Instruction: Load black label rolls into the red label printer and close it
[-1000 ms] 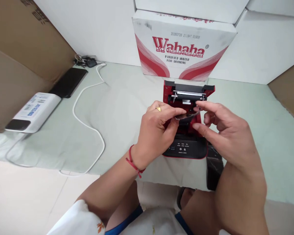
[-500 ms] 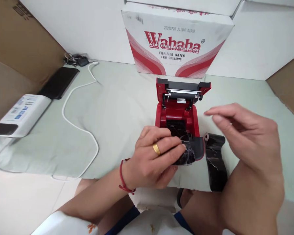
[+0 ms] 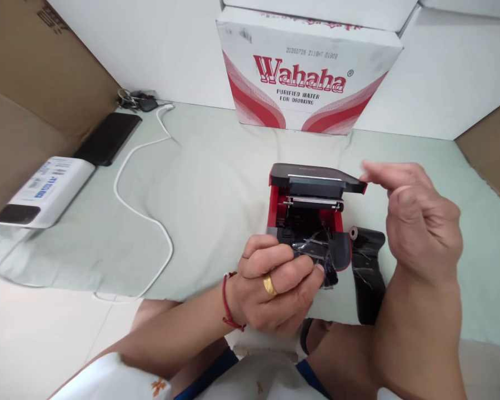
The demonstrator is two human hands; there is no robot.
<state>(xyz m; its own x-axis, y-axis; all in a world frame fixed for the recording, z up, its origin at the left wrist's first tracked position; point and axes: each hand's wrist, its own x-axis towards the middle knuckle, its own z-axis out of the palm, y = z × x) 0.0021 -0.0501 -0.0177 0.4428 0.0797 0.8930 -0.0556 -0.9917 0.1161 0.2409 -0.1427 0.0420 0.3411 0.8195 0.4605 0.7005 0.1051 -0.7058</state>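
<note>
A small red and black printer (image 3: 345,248) stands in front of me with its lid (image 3: 312,176) partly lowered over the paper bay. Shiny black film (image 3: 314,248) runs out of the bay over the printer's front edge, crumpled at its end. My left hand (image 3: 280,283) pinches this film at the front; its fingertips are partly hidden. At the lid's right corner, my right hand (image 3: 419,211) touches or nearly touches it with an outstretched index finger, gripping nothing. To the right of the printer lies a roll of black film (image 3: 369,272), partly unrolled toward me.
A Wahaha carton (image 3: 308,83) stands behind the printer against white boxes. On the left lie a white device (image 3: 50,191), a black phone (image 3: 108,139), keys (image 3: 137,101) and a white cable (image 3: 150,222) curving over the pale green cloth (image 3: 216,183). Brown cardboard flanks both sides.
The printer's lid has swung down from upright to partly lowered. My right hand has moved to the lid's right corner. My left hand still pinches the film, now bunched up more.
</note>
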